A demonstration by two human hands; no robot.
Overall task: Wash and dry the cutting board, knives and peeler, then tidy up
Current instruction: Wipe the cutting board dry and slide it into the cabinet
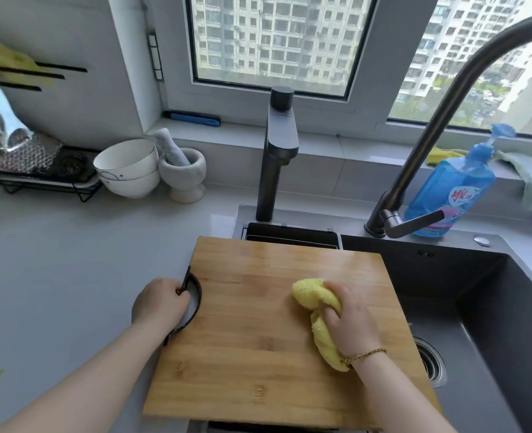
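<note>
Cutting board (258, 323) lies lower centre, bridging counter and sink (483, 307); left hand (160, 303) curls round its black handle (196, 295), right hand (352, 317) bunches yellow cloth (313, 300) against the wood: best wipe along the grain, edge to edge, holding the board steady

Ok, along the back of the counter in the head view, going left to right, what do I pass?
Black wire rack → stacked white bowls → stone mortar with pestle → dark square tap → blue soap bottle.
</note>
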